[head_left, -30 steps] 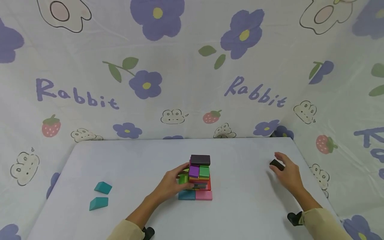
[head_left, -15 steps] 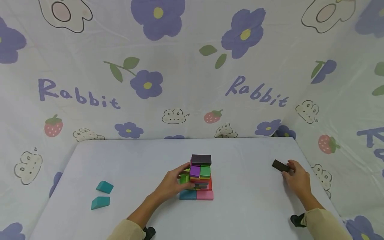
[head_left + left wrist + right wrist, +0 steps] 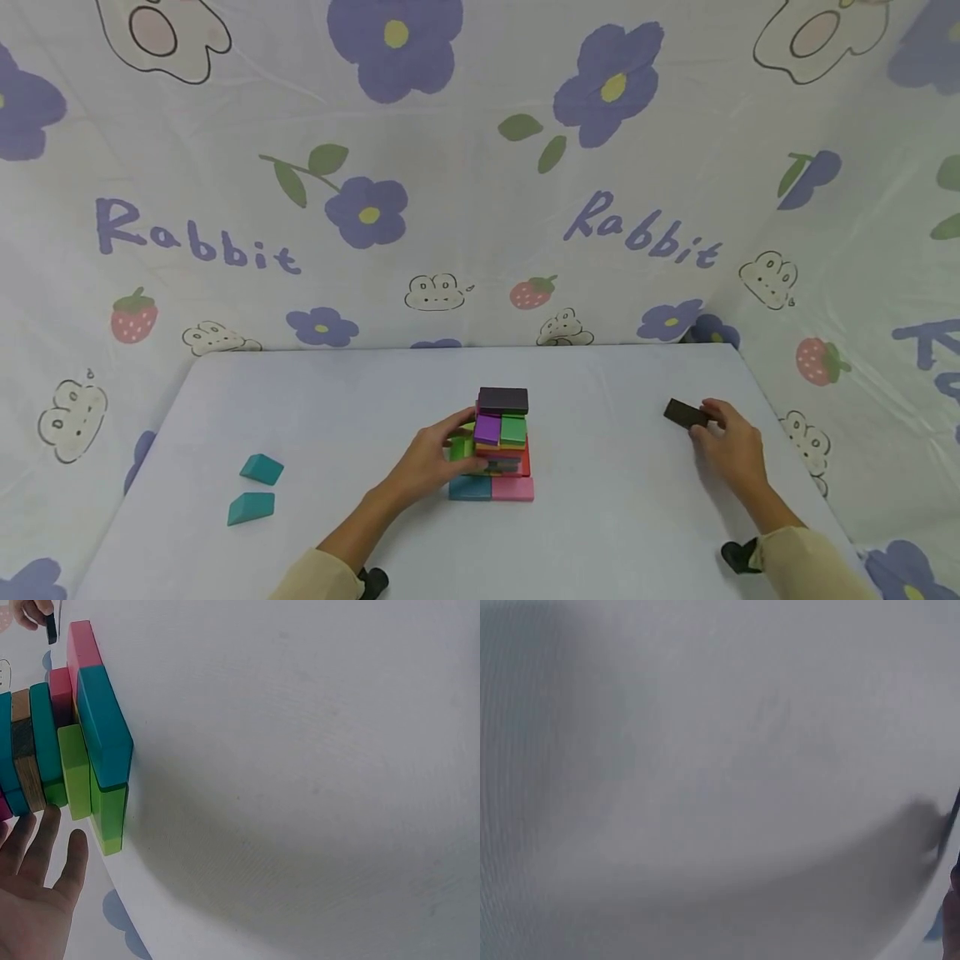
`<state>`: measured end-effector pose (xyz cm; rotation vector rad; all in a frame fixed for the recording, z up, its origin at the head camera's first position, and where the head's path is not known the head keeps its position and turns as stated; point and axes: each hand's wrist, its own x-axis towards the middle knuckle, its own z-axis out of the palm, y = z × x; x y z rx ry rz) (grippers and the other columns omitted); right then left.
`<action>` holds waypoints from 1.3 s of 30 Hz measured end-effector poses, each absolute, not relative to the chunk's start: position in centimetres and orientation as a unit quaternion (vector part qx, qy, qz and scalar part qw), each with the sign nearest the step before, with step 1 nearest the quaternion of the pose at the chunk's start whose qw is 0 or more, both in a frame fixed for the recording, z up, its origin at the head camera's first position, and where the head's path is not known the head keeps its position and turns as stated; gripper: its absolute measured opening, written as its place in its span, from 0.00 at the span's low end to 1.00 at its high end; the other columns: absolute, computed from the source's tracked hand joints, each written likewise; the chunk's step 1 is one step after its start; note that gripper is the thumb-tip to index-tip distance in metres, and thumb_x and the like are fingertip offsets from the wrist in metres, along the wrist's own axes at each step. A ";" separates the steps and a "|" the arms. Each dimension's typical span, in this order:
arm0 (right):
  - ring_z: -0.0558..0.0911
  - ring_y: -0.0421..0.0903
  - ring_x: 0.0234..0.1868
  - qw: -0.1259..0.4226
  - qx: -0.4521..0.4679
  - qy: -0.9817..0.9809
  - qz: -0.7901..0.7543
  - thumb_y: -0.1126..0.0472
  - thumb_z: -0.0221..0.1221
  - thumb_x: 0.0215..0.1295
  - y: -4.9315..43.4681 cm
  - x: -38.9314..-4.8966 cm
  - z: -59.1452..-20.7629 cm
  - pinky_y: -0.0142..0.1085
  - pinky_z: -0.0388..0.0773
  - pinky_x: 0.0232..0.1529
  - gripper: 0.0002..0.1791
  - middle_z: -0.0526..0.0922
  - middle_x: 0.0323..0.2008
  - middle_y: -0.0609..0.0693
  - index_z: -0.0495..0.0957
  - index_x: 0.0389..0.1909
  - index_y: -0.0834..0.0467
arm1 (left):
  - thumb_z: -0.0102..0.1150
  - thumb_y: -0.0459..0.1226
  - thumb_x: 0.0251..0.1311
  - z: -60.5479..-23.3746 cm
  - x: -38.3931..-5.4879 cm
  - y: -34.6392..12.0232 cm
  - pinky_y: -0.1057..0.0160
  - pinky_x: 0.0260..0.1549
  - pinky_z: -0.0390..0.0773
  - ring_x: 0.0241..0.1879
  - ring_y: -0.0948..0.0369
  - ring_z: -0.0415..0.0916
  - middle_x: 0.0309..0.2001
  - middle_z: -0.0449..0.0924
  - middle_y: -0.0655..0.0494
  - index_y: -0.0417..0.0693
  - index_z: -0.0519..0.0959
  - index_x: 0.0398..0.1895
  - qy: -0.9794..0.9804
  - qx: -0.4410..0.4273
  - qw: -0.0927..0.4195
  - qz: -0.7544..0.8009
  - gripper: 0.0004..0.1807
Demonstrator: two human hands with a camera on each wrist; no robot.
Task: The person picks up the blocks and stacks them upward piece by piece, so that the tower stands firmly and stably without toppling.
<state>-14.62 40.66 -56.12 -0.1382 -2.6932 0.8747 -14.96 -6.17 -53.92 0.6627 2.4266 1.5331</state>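
Note:
A stack of coloured wooden blocks [image 3: 513, 430] stands in the middle of the table, with a dark block [image 3: 503, 400] lying across its top. A blue block [image 3: 103, 727] and a pink one form part of its lowest layer. My left hand [image 3: 429, 454] is at the stack's left side; in the left wrist view its fingers are extended, tips right at the blocks. Over on the right, my right hand [image 3: 733, 442] pinches another dark block [image 3: 684, 414] by its right end, thumb and fingertips on it. The right wrist view shows mainly tabletop and shadow.
Two teal wedge-shaped blocks [image 3: 251, 507] lie apart from the stack at the table's left. The white table [image 3: 360, 392] ends at the back against a patterned cloth [image 3: 465, 208], which also hangs along both sides.
My right hand first shifted right, then a little back left, and its grip is now on the block's right end, so more of the block shows. My left hand stays at the stack.

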 end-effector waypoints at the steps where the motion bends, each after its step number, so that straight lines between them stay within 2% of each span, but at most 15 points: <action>1: 0.79 0.70 0.53 0.157 -0.035 -0.939 0.304 0.72 0.64 0.61 40.1 -14.6 -55.9 0.62 0.73 0.52 0.24 0.81 0.52 0.69 0.73 0.58 0.70 | 0.72 0.45 0.58 -53.9 -15.0 -6.2 0.50 0.59 0.75 0.62 0.54 0.72 0.68 0.71 0.53 0.50 0.63 0.75 0.821 0.224 0.097 0.517 0.43; 6: 0.82 0.66 0.49 0.187 0.039 -0.929 0.317 0.74 0.67 0.58 37.0 -15.0 -54.3 0.57 0.75 0.50 0.23 0.83 0.50 0.66 0.75 0.56 0.68 | 0.71 0.45 0.58 -53.9 -15.0 -6.3 0.49 0.59 0.75 0.63 0.53 0.72 0.68 0.72 0.52 0.49 0.63 0.75 0.822 0.228 0.096 0.514 0.43; 12: 0.83 0.55 0.49 0.196 0.101 -0.914 0.341 0.73 0.69 0.57 32.5 -15.4 -52.1 0.36 0.77 0.48 0.24 0.85 0.49 0.60 0.77 0.56 0.65 | 0.72 0.45 0.58 -53.9 -15.0 -6.3 0.51 0.59 0.75 0.63 0.53 0.72 0.68 0.72 0.52 0.49 0.63 0.75 0.823 0.224 0.098 0.512 0.43; 16: 0.82 0.52 0.49 0.201 0.124 -0.904 0.358 0.71 0.71 0.55 29.6 -15.1 -50.2 0.28 0.75 0.47 0.25 0.85 0.49 0.56 0.79 0.55 0.62 | 0.71 0.45 0.58 -53.9 -15.0 -6.4 0.50 0.59 0.75 0.63 0.53 0.72 0.68 0.72 0.52 0.49 0.63 0.75 0.822 0.225 0.099 0.513 0.43; 22: 0.83 0.50 0.48 0.215 0.168 -0.884 0.379 0.72 0.72 0.52 26.4 -14.4 -47.3 0.24 0.75 0.49 0.26 0.85 0.50 0.54 0.80 0.54 0.62 | 0.71 0.45 0.58 -53.8 -15.1 -6.3 0.48 0.59 0.75 0.65 0.50 0.70 0.68 0.71 0.51 0.49 0.63 0.75 0.821 0.229 0.100 0.514 0.43; 28: 0.82 0.49 0.48 0.208 0.191 -0.875 0.394 0.72 0.73 0.52 24.2 -13.5 -44.9 0.27 0.75 0.51 0.27 0.85 0.50 0.51 0.80 0.55 0.60 | 0.71 0.44 0.58 -53.8 -15.0 -6.2 0.48 0.59 0.75 0.66 0.50 0.68 0.68 0.71 0.51 0.49 0.63 0.75 0.821 0.227 0.100 0.514 0.43; 33: 0.80 0.47 0.51 0.195 0.215 -0.866 0.406 0.71 0.73 0.52 22.7 -12.8 -43.9 0.32 0.76 0.53 0.28 0.85 0.51 0.49 0.80 0.56 0.58 | 0.71 0.45 0.58 -53.8 -15.0 -6.3 0.49 0.59 0.75 0.66 0.52 0.69 0.68 0.71 0.52 0.49 0.63 0.75 0.823 0.226 0.100 0.511 0.43; 39: 0.81 0.48 0.54 0.188 0.266 -0.850 0.414 0.70 0.72 0.53 21.2 -12.4 -43.6 0.30 0.73 0.59 0.27 0.85 0.51 0.50 0.79 0.56 0.58 | 0.71 0.45 0.58 -53.8 -15.1 -6.3 0.50 0.59 0.75 0.64 0.53 0.71 0.68 0.72 0.53 0.49 0.63 0.75 0.821 0.229 0.102 0.512 0.43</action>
